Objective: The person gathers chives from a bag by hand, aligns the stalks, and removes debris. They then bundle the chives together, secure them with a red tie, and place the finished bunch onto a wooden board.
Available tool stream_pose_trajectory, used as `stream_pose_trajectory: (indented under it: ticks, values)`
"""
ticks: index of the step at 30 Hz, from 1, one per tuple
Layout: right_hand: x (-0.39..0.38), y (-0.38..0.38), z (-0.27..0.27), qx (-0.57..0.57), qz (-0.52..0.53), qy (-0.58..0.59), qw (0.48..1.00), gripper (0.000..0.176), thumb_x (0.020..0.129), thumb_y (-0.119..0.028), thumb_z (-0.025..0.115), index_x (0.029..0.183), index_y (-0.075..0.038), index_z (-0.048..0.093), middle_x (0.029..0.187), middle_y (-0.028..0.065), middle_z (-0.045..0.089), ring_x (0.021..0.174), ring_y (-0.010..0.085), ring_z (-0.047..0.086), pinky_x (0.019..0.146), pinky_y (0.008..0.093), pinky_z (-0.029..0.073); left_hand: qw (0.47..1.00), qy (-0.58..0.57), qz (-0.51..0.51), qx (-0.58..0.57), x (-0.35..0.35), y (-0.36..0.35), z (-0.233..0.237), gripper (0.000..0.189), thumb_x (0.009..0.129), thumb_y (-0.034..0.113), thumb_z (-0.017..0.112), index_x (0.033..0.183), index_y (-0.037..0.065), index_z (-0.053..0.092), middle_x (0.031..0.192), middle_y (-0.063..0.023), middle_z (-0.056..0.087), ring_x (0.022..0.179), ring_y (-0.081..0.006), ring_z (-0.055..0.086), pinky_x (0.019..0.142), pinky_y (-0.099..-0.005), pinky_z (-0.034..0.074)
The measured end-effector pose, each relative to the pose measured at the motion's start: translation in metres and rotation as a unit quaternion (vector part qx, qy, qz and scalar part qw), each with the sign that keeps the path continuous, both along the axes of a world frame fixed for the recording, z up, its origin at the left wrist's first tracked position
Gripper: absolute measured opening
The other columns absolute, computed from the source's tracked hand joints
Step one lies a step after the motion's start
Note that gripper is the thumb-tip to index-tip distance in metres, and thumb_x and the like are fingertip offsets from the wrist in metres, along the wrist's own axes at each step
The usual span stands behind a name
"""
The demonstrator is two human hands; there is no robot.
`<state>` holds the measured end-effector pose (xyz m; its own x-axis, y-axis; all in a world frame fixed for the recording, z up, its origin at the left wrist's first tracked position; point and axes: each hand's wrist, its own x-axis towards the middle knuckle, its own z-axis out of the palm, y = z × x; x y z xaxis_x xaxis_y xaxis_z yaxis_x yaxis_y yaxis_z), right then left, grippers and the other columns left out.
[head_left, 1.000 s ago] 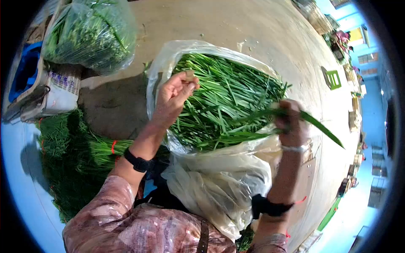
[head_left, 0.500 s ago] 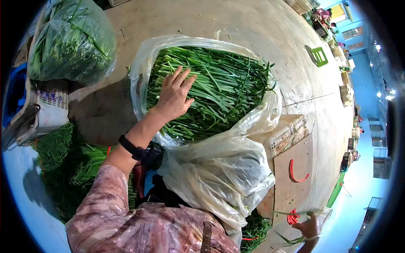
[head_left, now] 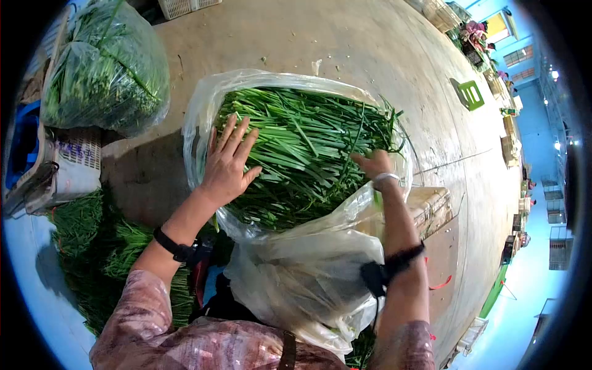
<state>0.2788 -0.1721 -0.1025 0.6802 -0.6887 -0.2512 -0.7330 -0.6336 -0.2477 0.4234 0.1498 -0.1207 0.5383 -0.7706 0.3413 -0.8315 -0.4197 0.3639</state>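
A large clear plastic bag (head_left: 290, 271) stands open in front of me, packed with long green chive leaves (head_left: 308, 142). My left hand (head_left: 227, 163) lies flat on the left side of the leaves, fingers spread. My right hand (head_left: 374, 164) reaches into the right side of the pile with its fingers among the leaves; whether it grips any is not visible. Both wrists carry black straps.
A second bag of greens (head_left: 105, 68) rests on a white crate (head_left: 74, 163) at the upper left. Tied bundles of chives (head_left: 92, 246) lie at the left. A cardboard box (head_left: 431, 206) and red bands (head_left: 441, 285) are at the right. A green stool (head_left: 470, 94) stands on the concrete floor.
My right hand has come up from low at the right, by the red bands, into the right side of the leaves. My left hand stays pressed on the pile, shifted slightly left.
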Motion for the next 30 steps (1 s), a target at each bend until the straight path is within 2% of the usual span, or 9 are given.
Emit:
stream_pose_trajectory:
  ticks: [6, 11, 12, 16, 19, 21, 23, 26, 30]
  values:
    - [-0.003, -0.03, -0.076, -0.038, -0.05, -0.088, 0.994, 0.02, 0.071, -0.019, 0.068, 0.081, -0.001, 0.066, 0.082, 0.0211, 0.064, 0.075, 0.0345, 0.063, 0.07, 0.0401, 0.05, 0.996, 0.019, -0.022, 0.082, 0.004, 0.007, -0.017, 0.072, 0.074, 0.03, 0.071, 0.135, 0.012, 0.039, 0.145, -0.0089, 0.027, 0.137, -0.0283, 0.019, 0.109, -0.0538, 0.01]
    - [-0.135, -0.034, 0.095, 0.08, 0.037, -0.205, 0.975, 0.013, 0.083, -0.013, 0.058, 0.084, 0.0, 0.062, 0.069, 0.001, 0.057, 0.058, 0.0096, 0.05, 0.052, 0.0248, 0.039, 0.994, 0.096, -0.043, -0.02, 0.014, 0.012, -0.014, 0.067, 0.074, 0.021, 0.071, 0.133, 0.011, 0.041, 0.14, -0.008, 0.037, 0.132, -0.0275, 0.029, 0.107, -0.0547, 0.019]
    - [-0.162, -0.001, 0.14, 0.214, -0.243, -0.285, 0.902, 0.012, 0.083, -0.014, 0.059, 0.081, -0.002, 0.06, 0.071, -0.0007, 0.056, 0.058, 0.0083, 0.048, 0.051, 0.023, 0.038, 0.994, 0.089, -0.046, -0.041, 0.017, 0.015, -0.017, 0.064, 0.075, 0.018, 0.07, 0.132, 0.011, 0.042, 0.138, -0.0083, 0.039, 0.13, -0.0279, 0.033, 0.106, -0.0533, 0.023]
    - [-0.343, 0.058, 0.249, 0.029, -0.331, -0.095, 0.938, 0.015, 0.081, -0.014, 0.06, 0.087, -0.001, 0.06, 0.065, 0.0022, 0.056, 0.055, 0.0123, 0.05, 0.054, 0.0238, 0.043, 0.971, 0.136, -0.051, -0.192, 0.031, 0.025, -0.023, 0.056, 0.08, 0.007, 0.062, 0.132, 0.004, 0.04, 0.134, -0.0149, 0.044, 0.124, -0.031, 0.042, 0.102, -0.0381, 0.036]
    - [-0.474, 0.097, 0.254, 0.123, -0.329, 0.265, 0.898, 0.048, 0.068, -0.022, 0.068, 0.111, -0.012, 0.052, 0.11, 0.0075, 0.046, 0.09, 0.0191, 0.05, 0.072, 0.0358, 0.041, 0.96, 0.148, 0.007, -0.236, 0.036, 0.032, -0.026, 0.054, 0.081, 0.002, 0.058, 0.131, 0.002, 0.038, 0.132, -0.017, 0.046, 0.123, -0.0326, 0.043, 0.101, -0.0387, 0.036]
    - [-0.556, 0.106, 0.211, 0.199, -0.064, 0.588, 0.781, 0.074, 0.059, -0.027, 0.074, 0.128, -0.02, 0.046, 0.14, 0.011, 0.039, 0.113, 0.0237, 0.049, 0.085, 0.0438, 0.04, 0.967, 0.138, 0.033, -0.214, 0.035, 0.035, -0.02, 0.054, 0.08, 0.001, 0.058, 0.131, 0.002, 0.038, 0.128, -0.0179, 0.048, 0.119, -0.0343, 0.045, 0.098, -0.0399, 0.038]
    - [-0.542, 0.108, 0.2, 0.043, 0.129, 0.504, 0.853, 0.05, 0.067, -0.027, 0.065, 0.115, -0.022, 0.058, 0.127, 0.0057, 0.054, 0.101, 0.0187, 0.054, 0.087, 0.0437, 0.038, 0.972, 0.127, 0.049, -0.191, 0.033, 0.033, -0.017, 0.055, 0.079, -0.001, 0.057, 0.13, 0.001, 0.038, 0.124, -0.0188, 0.05, 0.114, -0.0359, 0.047, 0.095, -0.041, 0.04]
    - [-0.355, 0.107, 0.183, 0.057, -0.136, -0.099, 0.984, 0.017, 0.086, -0.007, 0.054, 0.102, -0.001, 0.052, 0.073, 0.0033, 0.054, 0.051, 0.0078, 0.041, 0.044, 0.0227, 0.034, 0.955, 0.163, 0.019, -0.247, 0.032, 0.033, -0.029, 0.056, 0.079, 0.0, 0.056, 0.132, 0.001, 0.035, 0.121, -0.0208, 0.051, 0.114, -0.0379, 0.048, 0.094, -0.0413, 0.041]
    - [-0.109, 0.112, 0.174, -0.008, 0.157, -0.061, 0.986, 0.034, 0.086, -0.014, 0.052, 0.117, 0.0, 0.054, 0.103, 0.0206, 0.062, 0.093, 0.0305, 0.062, 0.082, 0.0368, 0.047, 0.931, 0.271, 0.086, -0.231, 0.031, 0.048, -0.038, 0.051, 0.085, 0.001, 0.053, 0.132, -0.001, 0.034, 0.13, -0.0221, 0.045, 0.125, -0.0333, 0.041, 0.101, -0.0372, 0.034]
